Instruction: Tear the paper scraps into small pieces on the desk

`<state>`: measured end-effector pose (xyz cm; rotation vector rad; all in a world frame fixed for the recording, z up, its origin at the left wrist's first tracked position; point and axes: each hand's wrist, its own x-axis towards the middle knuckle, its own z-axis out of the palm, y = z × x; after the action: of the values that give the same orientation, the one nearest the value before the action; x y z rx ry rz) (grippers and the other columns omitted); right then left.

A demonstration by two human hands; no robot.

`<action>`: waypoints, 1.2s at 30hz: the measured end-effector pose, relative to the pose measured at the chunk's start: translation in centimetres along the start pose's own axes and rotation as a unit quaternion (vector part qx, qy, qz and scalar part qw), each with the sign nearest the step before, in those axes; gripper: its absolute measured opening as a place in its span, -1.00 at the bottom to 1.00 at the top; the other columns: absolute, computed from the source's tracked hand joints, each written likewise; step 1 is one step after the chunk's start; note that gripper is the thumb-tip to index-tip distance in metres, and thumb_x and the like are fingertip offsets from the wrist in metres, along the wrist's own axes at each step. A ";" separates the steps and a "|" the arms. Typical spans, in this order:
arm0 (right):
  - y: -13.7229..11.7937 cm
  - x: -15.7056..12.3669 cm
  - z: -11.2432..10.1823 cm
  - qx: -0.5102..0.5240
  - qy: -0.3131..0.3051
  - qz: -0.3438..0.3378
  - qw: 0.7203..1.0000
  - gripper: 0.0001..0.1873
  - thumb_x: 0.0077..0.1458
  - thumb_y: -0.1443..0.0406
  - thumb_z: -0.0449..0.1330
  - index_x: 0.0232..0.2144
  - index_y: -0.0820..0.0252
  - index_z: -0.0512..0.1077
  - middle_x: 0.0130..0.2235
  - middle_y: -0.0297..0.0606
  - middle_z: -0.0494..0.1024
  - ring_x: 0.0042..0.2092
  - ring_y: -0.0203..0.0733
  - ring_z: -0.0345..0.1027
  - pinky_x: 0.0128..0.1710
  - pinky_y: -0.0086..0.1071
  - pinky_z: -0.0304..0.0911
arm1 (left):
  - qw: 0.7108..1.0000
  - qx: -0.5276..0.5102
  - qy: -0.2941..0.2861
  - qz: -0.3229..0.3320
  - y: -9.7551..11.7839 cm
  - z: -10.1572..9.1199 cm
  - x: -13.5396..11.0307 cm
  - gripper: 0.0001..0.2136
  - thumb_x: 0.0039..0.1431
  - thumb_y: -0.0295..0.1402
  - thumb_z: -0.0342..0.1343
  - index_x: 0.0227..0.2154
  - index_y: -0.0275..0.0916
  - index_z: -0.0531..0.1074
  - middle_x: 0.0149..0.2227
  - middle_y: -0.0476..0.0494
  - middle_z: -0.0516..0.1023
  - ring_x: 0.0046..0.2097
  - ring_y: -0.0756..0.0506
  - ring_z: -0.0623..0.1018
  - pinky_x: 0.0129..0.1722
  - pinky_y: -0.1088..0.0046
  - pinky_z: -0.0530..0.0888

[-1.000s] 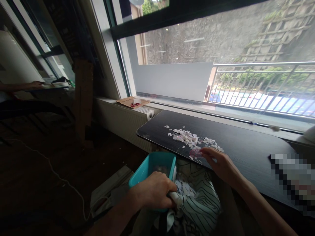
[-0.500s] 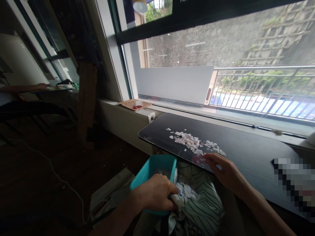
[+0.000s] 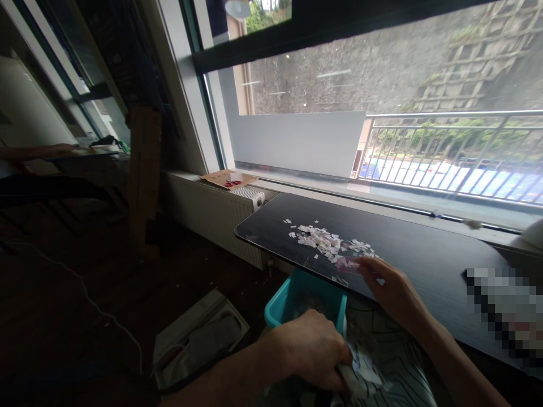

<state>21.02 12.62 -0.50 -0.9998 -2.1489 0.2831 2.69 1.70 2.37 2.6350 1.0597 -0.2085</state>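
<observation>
Left hand point(image 3: 311, 347) clenched on the striped cloth point(image 3: 394, 370) beside a teal bin point(image 3: 283, 302) — right hand point(image 3: 390, 288) pinches a pink piece point(image 3: 345, 264) at the paper scraps point(image 3: 324, 244) on the surface point(image 3: 424, 249).

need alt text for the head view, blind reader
A person's right hand touches a small pink translucent piece beside a pile of white paper scraps on a dark table by a window. Their left hand grips striped white cloth next to a teal plastic bin.

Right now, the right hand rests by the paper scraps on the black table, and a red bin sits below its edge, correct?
Not quite. In the head view the bin is teal, not red; the right hand does rest by the paper scraps on the black table.
</observation>
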 end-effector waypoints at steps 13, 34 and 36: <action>0.2 0.8 0.5 -0.021 0.008 -0.017 1.000 -0.72 0.18 0.23 -0.03 -0.15 0.16 0.40 -0.19 -0.17 0.51 -0.24 -0.15 0.41 -0.28 -0.31 0.29 | 1.000 0.004 0.006 0.008 0.1 -0.2 0.4 -0.76 0.00 -0.09 0.10 -0.42 -0.13 0.49 -0.48 -0.09 0.54 -0.42 -0.20 0.53 -0.53 0.41 0.31; -0.8 0.5 -0.1 -0.014 -0.061 -0.034 0.997 -0.73 0.19 0.24 -0.03 -0.13 0.14 0.39 -0.18 -0.20 0.50 -0.22 -0.19 0.39 -0.26 -0.37 0.26 | 0.999 -0.002 -0.004 0.036 0.1 0.0 0.9 -0.75 0.04 -0.08 0.09 -0.35 -0.12 0.48 -0.45 -0.04 0.54 -0.41 -0.15 0.52 -0.55 0.45 0.24; -1.0 0.6 -0.2 -0.017 -0.056 -0.035 0.998 -0.73 0.19 0.25 -0.03 -0.13 0.15 0.39 -0.19 -0.19 0.50 -0.23 -0.19 0.39 -0.28 -0.37 0.26 | 0.999 0.008 -0.001 0.037 0.3 0.1 1.0 -0.75 0.04 -0.08 0.09 -0.35 -0.12 0.47 -0.45 -0.03 0.54 -0.41 -0.15 0.52 -0.54 0.44 0.24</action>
<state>20.38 12.33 0.43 -0.9447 -2.2921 0.2767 3.64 2.18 2.13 2.6813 0.9629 -0.2041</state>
